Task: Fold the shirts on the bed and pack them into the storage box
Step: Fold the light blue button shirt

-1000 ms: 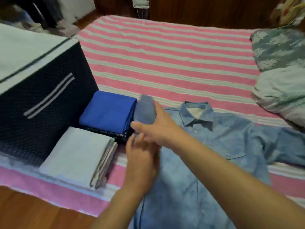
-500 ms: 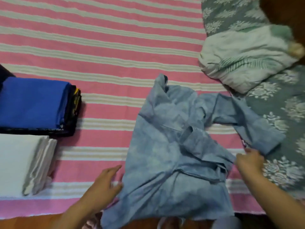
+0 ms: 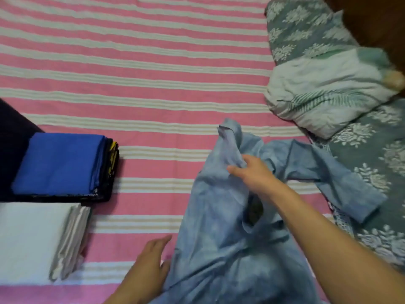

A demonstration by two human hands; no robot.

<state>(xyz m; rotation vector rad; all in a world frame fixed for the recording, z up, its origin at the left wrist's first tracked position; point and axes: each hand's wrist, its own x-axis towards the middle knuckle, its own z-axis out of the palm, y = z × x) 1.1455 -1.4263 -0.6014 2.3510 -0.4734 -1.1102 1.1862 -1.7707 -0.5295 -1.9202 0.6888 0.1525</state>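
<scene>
A light blue button shirt lies crumpled on the pink striped bed, one sleeve stretched out to the right. My right hand grips a bunch of its fabric near the collar and lifts it. My left hand rests at the shirt's left edge, its fingers straight on the bedsheet; whether it holds the cloth I cannot tell. At the left lie a folded blue shirt on a dark folded one and a folded white shirt. A corner of the dark storage box shows at the far left.
A grey floral quilt and a crumpled white-green cloth lie along the right side of the bed. Bare striped sheet stretches across the middle and far part.
The view swung right from the box. The shirt went from flat to bunched. My right hand moved from the right sleeve end up to the collar area and gripped the fabric.
</scene>
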